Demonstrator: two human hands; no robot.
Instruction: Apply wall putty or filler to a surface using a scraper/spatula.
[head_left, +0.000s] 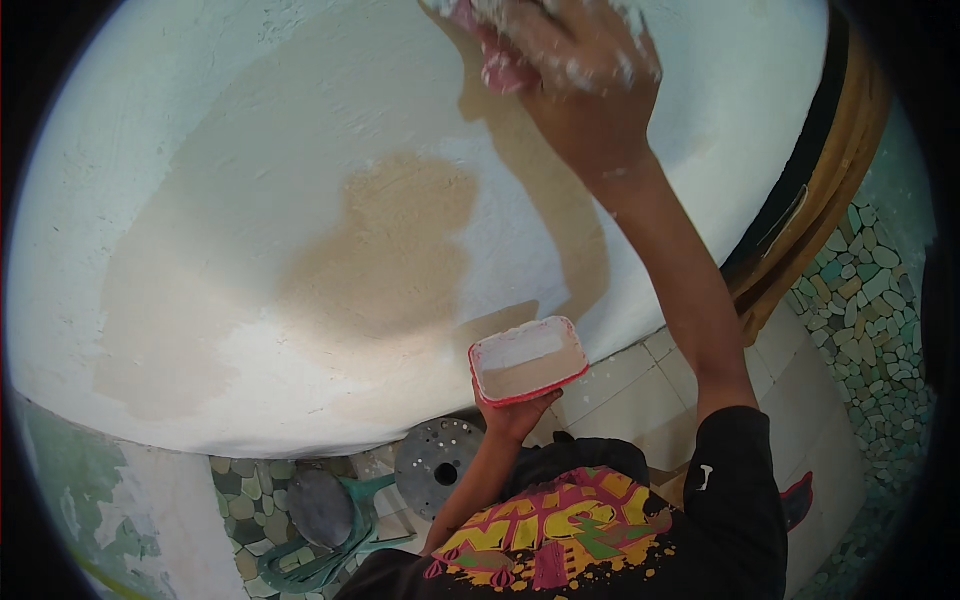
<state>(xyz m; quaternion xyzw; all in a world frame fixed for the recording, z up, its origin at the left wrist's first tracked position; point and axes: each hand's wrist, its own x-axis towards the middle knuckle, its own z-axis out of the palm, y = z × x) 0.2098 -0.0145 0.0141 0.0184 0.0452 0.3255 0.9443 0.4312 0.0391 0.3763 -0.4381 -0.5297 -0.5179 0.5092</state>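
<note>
My left hand [513,412] grips a red rectangular plastic tub [580,372] from below, its rim smeared white and a whitish, paste-like material inside. The tub is tilted with its opening facing up, close to the lower edge of a large, curved white wall surface [640,290]. Far up on that surface, my right hand [585,60] is closed around a soft pink cloth or sponge [505,70]. White smears cover its fingers and knuckles. The front of the hand is cut off by the frame's top edge and slightly blurred. Damp-looking beige patches [400,240] mark the wall.
A round grey disc with holes [440,468] and a dark round-topped stool or lid [320,508] stand at lower left, with a green plastic piece [330,560] beside them. Brown curved trim [840,190] edges the wall at right. Floor tiles and pebble mosaic [850,290] lie below.
</note>
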